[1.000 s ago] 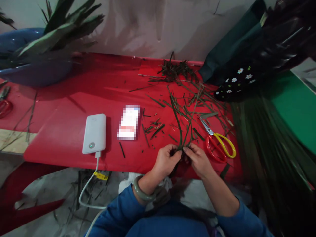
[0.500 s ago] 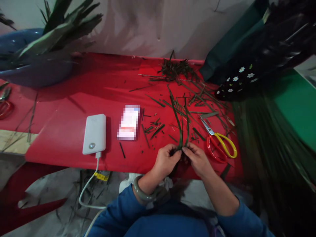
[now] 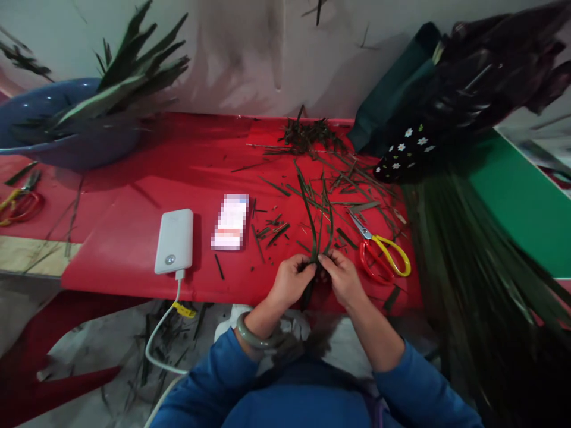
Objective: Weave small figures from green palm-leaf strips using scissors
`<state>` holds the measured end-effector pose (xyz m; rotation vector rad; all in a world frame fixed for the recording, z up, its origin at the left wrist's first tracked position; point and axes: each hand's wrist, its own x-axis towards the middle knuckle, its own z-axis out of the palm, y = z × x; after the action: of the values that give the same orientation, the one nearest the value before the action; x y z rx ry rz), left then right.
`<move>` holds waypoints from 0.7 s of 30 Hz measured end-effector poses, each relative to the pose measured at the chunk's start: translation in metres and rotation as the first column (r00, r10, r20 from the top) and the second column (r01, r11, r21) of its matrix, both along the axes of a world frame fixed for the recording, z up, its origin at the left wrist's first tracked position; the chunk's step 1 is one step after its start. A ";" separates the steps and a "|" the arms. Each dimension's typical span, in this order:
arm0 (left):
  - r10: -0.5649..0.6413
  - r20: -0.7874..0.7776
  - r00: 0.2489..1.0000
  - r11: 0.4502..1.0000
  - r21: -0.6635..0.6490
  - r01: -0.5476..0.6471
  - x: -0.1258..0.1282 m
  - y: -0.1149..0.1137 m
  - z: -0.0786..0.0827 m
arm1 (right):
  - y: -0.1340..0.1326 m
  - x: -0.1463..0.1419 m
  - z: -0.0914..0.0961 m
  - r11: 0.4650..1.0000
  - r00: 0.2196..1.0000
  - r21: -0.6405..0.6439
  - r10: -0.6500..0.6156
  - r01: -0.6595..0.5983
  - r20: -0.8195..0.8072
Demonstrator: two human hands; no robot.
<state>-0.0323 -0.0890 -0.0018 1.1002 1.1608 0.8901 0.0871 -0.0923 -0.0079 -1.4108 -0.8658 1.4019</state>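
At the near edge of the red table (image 3: pixel 134 249), my left hand (image 3: pixel 289 281) and my right hand (image 3: pixel 341 278) meet, both pinched on a bunch of long green leaf strips (image 3: pixel 317 214). The strips rise from between my fingertips and fan out over the table away from me. A grey-green bangle (image 3: pixel 252 336) circles my left wrist. Red and yellow scissors (image 3: pixel 383 257) lie just right of my right hand.
A white power bank (image 3: pixel 175 241) with its cable and a small blurred packet (image 3: pixel 231 221) lie left of my hands. Leaf scraps (image 3: pixel 312 134) litter the table's far right. A blue basin (image 3: pixel 66 128) holds leaves at far left, near other scissors (image 3: pixel 20 202). Long leaves (image 3: pixel 468 261) hang at right.
The strips above my fingers have drawn closer together and stand more upright. My hands stay pinched at the same spot; the view has shifted slightly.
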 end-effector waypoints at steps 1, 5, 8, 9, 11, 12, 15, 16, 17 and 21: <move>0.009 -0.009 1.000 1.000 0.011 -0.009 0.000 0.000 -0.001 | 0.000 0.000 0.000 1.000 1.000 0.000 0.016 -0.016 -0.004; 0.059 -0.052 0.997 0.997 0.058 -0.056 0.001 -0.002 -0.007 | 0.000 0.002 -0.001 0.998 0.998 0.015 0.063 -0.063 -0.024; 0.082 -0.038 0.996 0.995 0.057 -0.079 0.003 -0.002 -0.008 | 0.000 0.003 -0.002 0.997 0.997 0.036 0.063 -0.062 -0.032; 0.087 -0.033 0.996 0.995 0.060 -0.084 0.003 -0.002 -0.008 | 0.000 0.004 -0.002 0.997 0.997 0.043 0.062 -0.061 -0.036; 0.090 -0.023 0.996 0.994 0.065 -0.088 0.004 -0.003 -0.008 | -0.001 0.003 -0.003 0.996 0.997 0.062 0.063 -0.060 -0.047; 0.091 -0.015 0.996 0.994 0.064 -0.090 0.004 -0.003 -0.008 | -0.002 0.003 -0.003 0.996 0.997 0.072 0.063 -0.059 -0.052; 0.101 -0.005 0.995 0.994 0.051 -0.101 0.005 -0.003 -0.006 | -0.003 0.003 -0.003 0.994 0.998 0.094 0.052 -0.048 -0.039; 0.102 -0.002 0.995 0.994 0.047 -0.102 0.006 -0.003 -0.005 | -0.003 0.003 -0.003 0.994 0.998 0.097 0.046 -0.043 -0.032; 0.100 0.002 0.995 0.994 0.043 -0.100 0.006 -0.003 -0.005 | -0.004 0.003 -0.003 0.994 0.999 0.101 0.044 -0.041 -0.028; 0.097 0.023 0.995 0.995 0.028 -0.098 0.007 -0.003 -0.004 | -0.003 0.003 -0.003 0.992 0.997 0.111 0.063 -0.058 -0.040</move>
<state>-0.0256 -0.0923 -0.0055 1.0620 1.1953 0.9948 0.0899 -0.0958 -0.0106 -1.2765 -0.9503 1.4033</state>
